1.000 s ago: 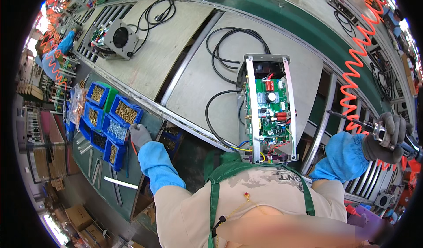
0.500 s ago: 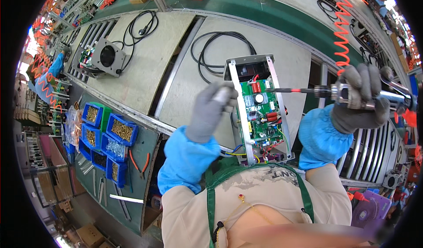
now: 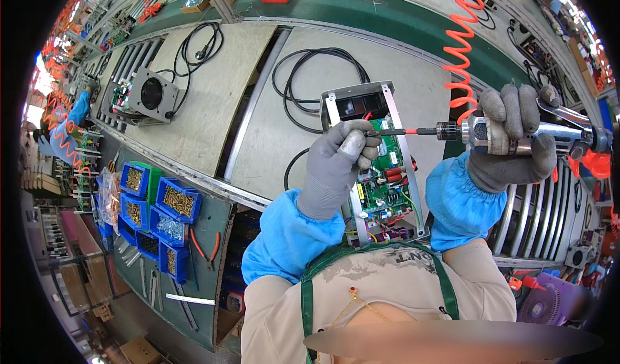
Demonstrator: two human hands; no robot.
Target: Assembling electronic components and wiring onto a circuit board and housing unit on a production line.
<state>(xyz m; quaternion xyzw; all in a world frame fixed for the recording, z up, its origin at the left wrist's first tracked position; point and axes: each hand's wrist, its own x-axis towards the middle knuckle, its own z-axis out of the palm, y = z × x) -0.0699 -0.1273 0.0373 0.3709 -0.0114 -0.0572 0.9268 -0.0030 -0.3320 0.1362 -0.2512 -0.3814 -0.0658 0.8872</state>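
Note:
My right hand (image 3: pixel 510 135) is wrapped round a silver air screwdriver (image 3: pixel 476 133), held level with its long bit (image 3: pixel 423 131) pointing left. At the bit's tip, my left hand (image 3: pixel 332 170) has its thumb and fingers pinched together. Whatever small thing those fingertips hold is too small to make out. Both hands wear grey gloves below blue sleeves. Beneath the left fingers and the bit lies an open metal-framed unit with a green circuit board (image 3: pixel 381 199), red parts and coloured wires. Part of the board is hidden by my left hand.
Blue bins (image 3: pixel 175 199) of screws stand at left beside red-handled pliers (image 3: pixel 206 246). A second unit with a fan (image 3: pixel 152 94) sits farther left on a board. A black cable (image 3: pixel 310 57) coils behind my unit. An orange coiled hose (image 3: pixel 457 47) hangs at right.
My left hand has moved right, its fingertips now meeting the bit's tip. The screwdriver has shifted slightly left, and the view has shifted a little.

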